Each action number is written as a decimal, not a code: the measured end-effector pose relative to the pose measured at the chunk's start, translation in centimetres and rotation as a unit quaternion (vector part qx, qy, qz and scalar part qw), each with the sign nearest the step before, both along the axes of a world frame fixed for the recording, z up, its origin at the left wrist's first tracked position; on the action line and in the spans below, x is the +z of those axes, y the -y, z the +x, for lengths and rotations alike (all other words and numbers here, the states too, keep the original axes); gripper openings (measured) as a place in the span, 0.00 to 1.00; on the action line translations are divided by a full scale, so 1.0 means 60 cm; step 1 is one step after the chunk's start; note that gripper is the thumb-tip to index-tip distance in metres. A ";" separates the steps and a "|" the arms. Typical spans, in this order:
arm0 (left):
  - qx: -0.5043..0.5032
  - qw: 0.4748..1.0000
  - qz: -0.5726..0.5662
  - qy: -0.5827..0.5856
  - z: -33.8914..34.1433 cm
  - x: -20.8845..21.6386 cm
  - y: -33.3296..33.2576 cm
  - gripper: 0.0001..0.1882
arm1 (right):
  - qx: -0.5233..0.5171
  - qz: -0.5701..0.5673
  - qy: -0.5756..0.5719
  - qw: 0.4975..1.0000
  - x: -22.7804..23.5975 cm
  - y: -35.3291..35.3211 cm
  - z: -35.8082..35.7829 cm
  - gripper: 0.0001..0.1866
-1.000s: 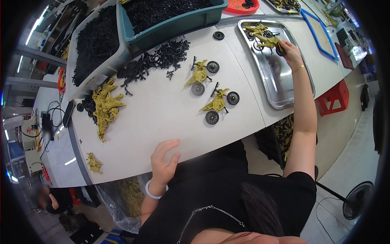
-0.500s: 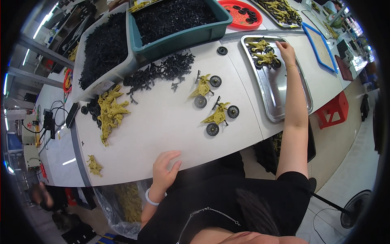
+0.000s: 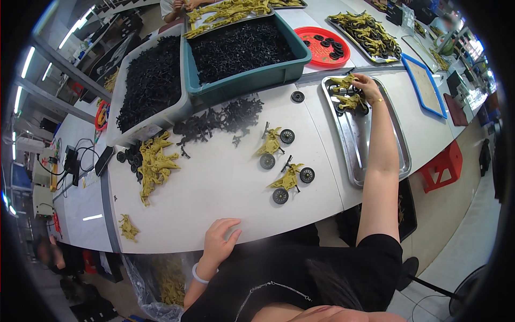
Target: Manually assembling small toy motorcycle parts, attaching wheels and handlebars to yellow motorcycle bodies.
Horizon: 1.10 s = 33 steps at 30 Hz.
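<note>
1 white table (image 3: 225, 182) spreads ahead of both hands. Beneath the right hand (image 3: 366, 88) lies a steel tray (image 3: 354, 145). The left hand (image 3: 221, 239), fingers apart, looks empty. The right fingertips meet the farther yellow toy motorcycle (image 3: 342, 80); whether they pinch it, I cannot tell. Best ease off gently, without snagging the nearer toy motorcycle (image 3: 351, 101).

Two wheeled toy motorcycles (image 3: 291, 176) are lying on the surface (image 3: 225, 182), two are sitting in the steel tray (image 3: 357, 145); two bins (image 3: 249, 80) are holding black parts (image 3: 241, 48).
</note>
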State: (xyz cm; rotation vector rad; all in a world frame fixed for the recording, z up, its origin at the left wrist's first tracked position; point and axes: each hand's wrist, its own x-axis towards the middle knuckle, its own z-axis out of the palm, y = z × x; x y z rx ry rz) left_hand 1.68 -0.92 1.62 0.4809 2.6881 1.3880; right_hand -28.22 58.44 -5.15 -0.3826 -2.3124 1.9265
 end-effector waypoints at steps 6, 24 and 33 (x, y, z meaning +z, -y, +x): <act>-0.020 1.000 -0.014 -0.011 -0.012 0.011 -0.016 0.11 | -0.057 -0.012 -0.050 0.997 -0.022 0.004 -0.023 0.20; -0.028 0.999 -0.013 0.017 -0.012 -0.007 -0.014 0.11 | -0.010 0.234 0.138 0.962 0.033 0.024 0.096 0.36; -0.050 0.998 -0.032 0.008 -0.010 -0.002 -0.017 0.11 | 0.019 0.138 0.078 0.987 0.031 0.016 0.099 0.26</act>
